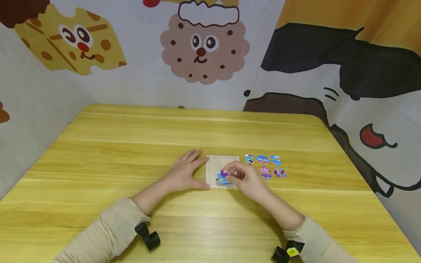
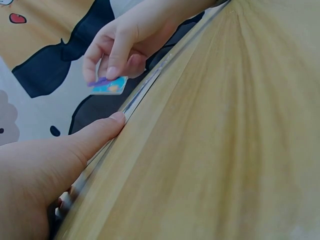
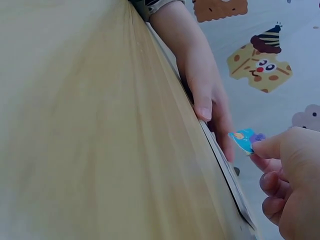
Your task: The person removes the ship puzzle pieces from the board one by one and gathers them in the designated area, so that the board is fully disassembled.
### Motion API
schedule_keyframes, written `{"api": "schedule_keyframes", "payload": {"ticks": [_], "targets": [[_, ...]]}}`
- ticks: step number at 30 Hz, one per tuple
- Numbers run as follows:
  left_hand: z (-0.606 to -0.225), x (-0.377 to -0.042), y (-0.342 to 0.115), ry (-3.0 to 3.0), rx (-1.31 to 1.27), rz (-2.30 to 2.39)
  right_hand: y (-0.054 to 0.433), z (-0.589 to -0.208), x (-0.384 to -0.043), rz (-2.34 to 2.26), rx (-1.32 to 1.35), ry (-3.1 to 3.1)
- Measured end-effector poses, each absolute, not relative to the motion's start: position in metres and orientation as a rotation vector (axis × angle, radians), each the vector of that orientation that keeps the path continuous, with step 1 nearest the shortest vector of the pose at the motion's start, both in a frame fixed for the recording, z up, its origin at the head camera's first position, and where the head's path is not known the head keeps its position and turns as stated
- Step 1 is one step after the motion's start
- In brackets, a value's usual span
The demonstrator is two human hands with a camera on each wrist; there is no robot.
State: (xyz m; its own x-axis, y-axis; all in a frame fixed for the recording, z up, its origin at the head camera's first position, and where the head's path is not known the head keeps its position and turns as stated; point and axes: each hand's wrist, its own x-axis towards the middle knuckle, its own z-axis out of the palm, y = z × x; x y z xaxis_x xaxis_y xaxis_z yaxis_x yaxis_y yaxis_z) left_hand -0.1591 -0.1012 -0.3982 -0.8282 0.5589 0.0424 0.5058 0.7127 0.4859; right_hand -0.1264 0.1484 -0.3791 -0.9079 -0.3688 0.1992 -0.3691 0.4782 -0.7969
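A square wooden puzzle tray [image 1: 213,163] with a raised rim lies on the table. My left hand [image 1: 185,171] rests flat beside it, fingers spread, with thumb and fingertips at its left edge. Between thumb and fingers my right hand [image 1: 248,179] pinches a blue and purple puzzle piece [image 1: 221,178], held over the tray. The piece [image 2: 112,87] stands clear above the tray in the left wrist view. In the right wrist view the same puzzle piece [image 3: 243,139] shows its blue corner with an orange spot, and my right thumb covers part of it.
Several loose puzzle pieces [image 1: 265,171] lie in two rows just right of the tray, partly behind my right hand. The wooden table [image 1: 131,131] reaches back to a wall cloth [image 1: 138,87] printed with cartoon food and animals.
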Motion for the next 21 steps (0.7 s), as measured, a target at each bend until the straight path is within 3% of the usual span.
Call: {"api": "schedule_keyframes", "payload": {"ticks": [21], "targets": [[-0.398,-0.159,-0.103,2.808,0.889,0.732,0.198,-0.379,-0.111,1.424,0.527,-2.637]]}}
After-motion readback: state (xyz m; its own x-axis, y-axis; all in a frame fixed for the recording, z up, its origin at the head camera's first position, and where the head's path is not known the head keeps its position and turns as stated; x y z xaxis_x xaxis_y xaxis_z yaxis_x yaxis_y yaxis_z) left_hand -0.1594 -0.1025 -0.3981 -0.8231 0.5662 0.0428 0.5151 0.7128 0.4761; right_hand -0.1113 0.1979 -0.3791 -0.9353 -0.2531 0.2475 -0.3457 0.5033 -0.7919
